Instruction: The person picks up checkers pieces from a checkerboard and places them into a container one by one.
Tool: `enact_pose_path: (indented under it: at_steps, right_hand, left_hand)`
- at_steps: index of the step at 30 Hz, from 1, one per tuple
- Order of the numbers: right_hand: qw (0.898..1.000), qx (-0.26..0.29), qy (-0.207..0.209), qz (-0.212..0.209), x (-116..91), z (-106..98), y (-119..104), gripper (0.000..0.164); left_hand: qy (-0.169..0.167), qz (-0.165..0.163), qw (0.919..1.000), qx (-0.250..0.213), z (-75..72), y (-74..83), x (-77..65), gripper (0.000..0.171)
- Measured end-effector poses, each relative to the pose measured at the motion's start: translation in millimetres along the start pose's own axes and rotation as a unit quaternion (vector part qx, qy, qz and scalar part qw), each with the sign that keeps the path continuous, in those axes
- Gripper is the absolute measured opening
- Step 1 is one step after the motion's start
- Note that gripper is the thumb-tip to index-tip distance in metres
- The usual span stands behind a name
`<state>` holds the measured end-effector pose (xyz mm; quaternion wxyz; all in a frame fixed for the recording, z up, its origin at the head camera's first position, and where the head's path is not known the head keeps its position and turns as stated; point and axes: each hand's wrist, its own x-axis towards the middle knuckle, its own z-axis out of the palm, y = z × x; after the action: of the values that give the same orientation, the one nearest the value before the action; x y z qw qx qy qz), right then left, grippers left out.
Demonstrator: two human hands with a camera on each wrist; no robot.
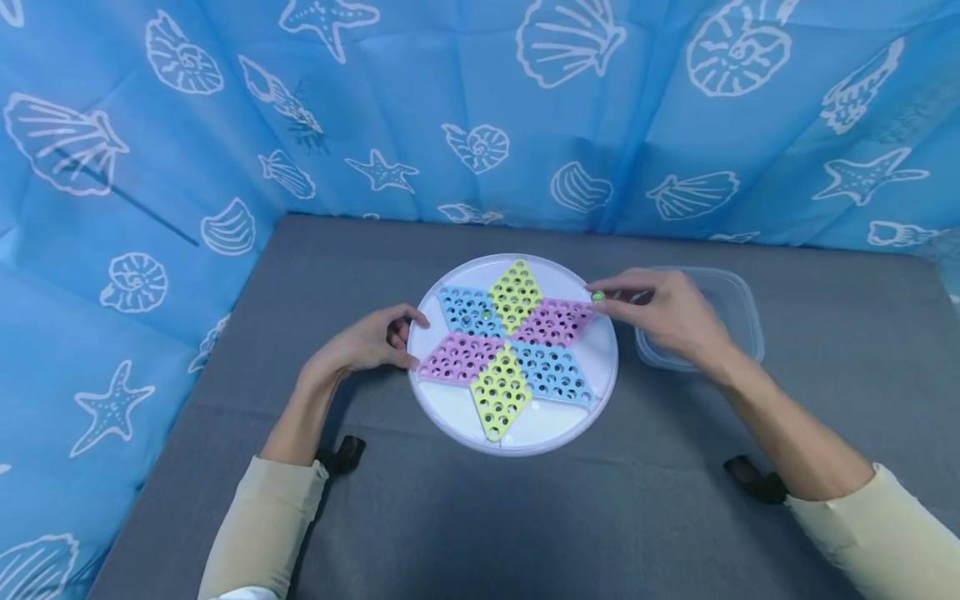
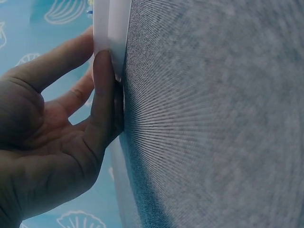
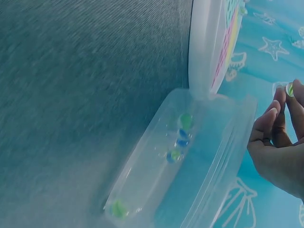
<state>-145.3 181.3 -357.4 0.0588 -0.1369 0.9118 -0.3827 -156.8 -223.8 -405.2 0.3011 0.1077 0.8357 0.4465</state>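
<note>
A round white Chinese checkers board [image 1: 552, 425] with a star of yellow, pink and blue perforated points lies on the table. My left hand [image 1: 372, 340] holds its left rim, fingers and thumb against the edge; the left wrist view shows this hand [image 2: 61, 118] at the white rim [image 2: 118, 28] from the side. Between thumb and fingertips my right hand [image 1: 671, 312] pinches a green marble [image 1: 597, 297], just above the board's right edge. A green marble [image 1: 487, 315] and a bluish one [image 1: 467, 321] sit in the upper left blue point.
Right of the board, partly under my right hand, stands a clear plastic container [image 1: 738, 321]. Several green and blue marbles [image 3: 183, 141] lie inside it. A grey cloth [image 1: 480, 517] covers the table, and a blue shell-print curtain [image 1: 420, 108] hangs behind and left.
</note>
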Motion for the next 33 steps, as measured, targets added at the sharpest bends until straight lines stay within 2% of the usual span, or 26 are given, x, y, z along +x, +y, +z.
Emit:
enact_pose_path:
  at_steps: [10,19,33]
  right_hand:
    - [1.0,0.01,0.016,0.005,-12,-15,12,0.03]
    - [0.998,0.021,0.023,0.056,-24,-30,25,0.036]
    - [0.995,-0.004,0.039,0.089,-30,-32,54,0.04]
  left_hand:
    - [0.002,-0.007,1.0,0.006,0.2,-0.7,-0.9,0.057]
    - [0.006,-0.007,1.0,0.004,0.2,-2.2,0.0,0.058]
    - [0.018,-0.005,0.9998,0.007,4.3,2.8,-1.6,0.058]
